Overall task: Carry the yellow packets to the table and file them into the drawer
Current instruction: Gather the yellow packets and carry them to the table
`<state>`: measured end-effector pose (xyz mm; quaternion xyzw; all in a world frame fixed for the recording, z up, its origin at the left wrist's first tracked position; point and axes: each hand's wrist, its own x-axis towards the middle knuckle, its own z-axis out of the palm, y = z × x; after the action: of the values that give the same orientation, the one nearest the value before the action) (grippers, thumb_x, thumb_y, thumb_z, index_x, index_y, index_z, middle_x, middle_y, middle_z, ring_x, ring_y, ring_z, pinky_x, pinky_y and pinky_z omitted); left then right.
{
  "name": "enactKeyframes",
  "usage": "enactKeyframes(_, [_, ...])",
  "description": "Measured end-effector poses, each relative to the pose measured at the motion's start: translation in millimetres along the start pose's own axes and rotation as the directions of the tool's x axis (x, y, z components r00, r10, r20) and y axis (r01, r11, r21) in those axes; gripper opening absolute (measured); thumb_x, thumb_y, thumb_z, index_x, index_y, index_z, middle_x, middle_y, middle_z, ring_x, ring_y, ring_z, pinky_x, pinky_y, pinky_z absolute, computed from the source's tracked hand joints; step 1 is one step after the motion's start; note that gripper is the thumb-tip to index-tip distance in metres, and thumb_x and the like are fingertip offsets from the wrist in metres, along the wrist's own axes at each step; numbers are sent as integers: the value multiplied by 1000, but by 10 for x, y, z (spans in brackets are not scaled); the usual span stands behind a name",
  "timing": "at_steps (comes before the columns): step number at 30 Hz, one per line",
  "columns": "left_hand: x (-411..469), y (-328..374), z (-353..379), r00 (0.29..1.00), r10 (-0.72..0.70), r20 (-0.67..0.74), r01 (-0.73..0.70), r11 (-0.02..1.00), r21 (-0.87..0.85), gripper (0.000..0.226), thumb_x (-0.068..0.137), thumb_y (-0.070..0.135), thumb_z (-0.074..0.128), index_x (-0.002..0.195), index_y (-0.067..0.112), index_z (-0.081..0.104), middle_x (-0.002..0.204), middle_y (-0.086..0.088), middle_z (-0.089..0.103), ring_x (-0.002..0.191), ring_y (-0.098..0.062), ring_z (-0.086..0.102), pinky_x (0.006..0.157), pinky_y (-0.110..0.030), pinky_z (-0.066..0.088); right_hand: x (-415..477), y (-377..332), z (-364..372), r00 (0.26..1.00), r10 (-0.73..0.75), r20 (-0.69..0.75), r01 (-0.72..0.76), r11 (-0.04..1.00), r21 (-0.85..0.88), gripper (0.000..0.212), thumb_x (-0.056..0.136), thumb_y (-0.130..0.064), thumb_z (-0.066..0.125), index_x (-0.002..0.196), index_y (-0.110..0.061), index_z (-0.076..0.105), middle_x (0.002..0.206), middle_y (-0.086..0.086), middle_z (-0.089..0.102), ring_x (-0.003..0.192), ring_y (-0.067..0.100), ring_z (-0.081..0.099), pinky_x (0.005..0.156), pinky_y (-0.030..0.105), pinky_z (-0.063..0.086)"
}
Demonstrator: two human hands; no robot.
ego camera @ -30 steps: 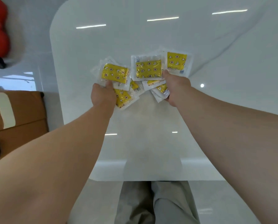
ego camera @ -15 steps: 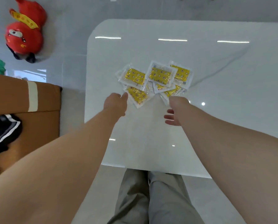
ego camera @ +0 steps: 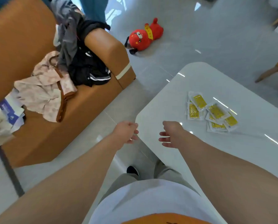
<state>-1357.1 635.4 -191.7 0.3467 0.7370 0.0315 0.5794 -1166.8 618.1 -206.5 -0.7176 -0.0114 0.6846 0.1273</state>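
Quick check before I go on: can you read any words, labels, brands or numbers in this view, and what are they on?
Nothing here reads as clear text.
On the yellow packets: dark specks of print, too small to read.
On the yellow band of the red plush toy: marks too blurred to read.
On the blue and white papers on the sofa: print too blurred to read.

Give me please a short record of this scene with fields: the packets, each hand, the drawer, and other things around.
packets: yellow packets lie in a loose overlapping pile on the white table
left hand: holds nothing, fingers relaxed, by the table's near edge
right hand: holds nothing, fingers relaxed, above the table, apart from the pile
drawer: not in view
surroundings: red plush toy on the floor; brown sofa with clothes on it
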Motion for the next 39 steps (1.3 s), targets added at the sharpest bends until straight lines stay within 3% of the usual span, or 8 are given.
enactKeyframes(5, [-601, -911, -647, 995, -62, -84, 41, 973, -228, 24, 102, 28, 57, 113, 8, 63, 101, -9, 68, 75, -23, 66, 60, -28, 50, -420, 273, 697, 991, -137, 11, 129, 900, -416, 30, 102, -30, 53, 119, -7, 59, 98, 11, 64, 81, 27, 63, 75, 37, 52])
enactKeyframes(10, [-1169, -2208, -1166, 981, -116, -153, 33, 888, -459, 25, 101, 28, 57, 116, 8, 60, 104, -11, 67, 73, -22, 64, 60, -28, 50, -767, 867, 1660, 972, -232, 48, 208, 738, -642, 14, 99, -20, 49, 93, -9, 56, 81, 10, 57, 65, 25, 54, 66, 31, 44])
enactKeyframes(14, [-1800, -3496, -1515, 944, -164, -288, -18, 842, -540, 16, 102, 29, 54, 99, 16, 61, 102, -8, 68, 72, -20, 65, 61, -27, 49, -961, 1676, 2666, 946, -281, 161, 280, 459, -843, 17, 100, -28, 49, 94, -14, 57, 77, 6, 61, 58, 24, 59, 60, 25, 43])
enactKeyframes(17, [-2310, -4482, -1648, 865, -302, -400, -58, 732, -679, 14, 102, 25, 53, 94, 15, 60, 98, -9, 67, 71, -22, 64, 60, -26, 46, -1133, 2373, 3424, 922, -249, 298, 353, 217, -910, 24, 101, -34, 50, 100, -11, 59, 84, 8, 64, 65, 25, 63, 61, 28, 47])
enactKeyframes(23, [-3164, -6032, -1375, 701, -607, -375, -196, 342, -919, 14, 102, 21, 54, 100, 11, 62, 95, -8, 69, 67, -20, 65, 61, -28, 48, -1590, 3940, 4560, 873, -42, 486, 475, -154, -866, 27, 102, -35, 53, 95, -11, 60, 88, 9, 66, 71, 27, 66, 65, 32, 51])
enactKeyframes(29, [-3791, -7239, -739, 593, -783, -187, -371, -59, -927, 16, 101, 21, 55, 105, 9, 64, 94, -8, 70, 70, -23, 66, 62, -30, 48, -1722, 5601, 5307, 863, 166, 478, 496, -457, -738, 27, 103, -36, 53, 94, -11, 60, 89, 9, 67, 75, 29, 69, 65, 32, 52])
enactKeyframes(32, [-4115, -7806, -454, 521, -851, -70, -426, -188, -885, 16, 101, 21, 55, 105, 9, 65, 94, -8, 71, 67, -22, 66, 60, -28, 48, -1715, 6482, 5554, 862, 248, 441, 497, -580, -645, 26, 102, -34, 53, 96, -10, 61, 92, 10, 68, 79, 31, 70, 70, 34, 54])
enactKeyframes(39, [-5087, -8749, 128, 385, -902, 194, -548, -392, -739, 14, 102, 22, 54, 105, 11, 62, 88, -6, 68, 63, -19, 63, 55, -24, 44, -2024, 8459, 5879, 863, 398, 311, 500, -759, -417, 23, 102, -30, 54, 99, -9, 62, 92, 11, 68, 79, 31, 70, 72, 36, 54])
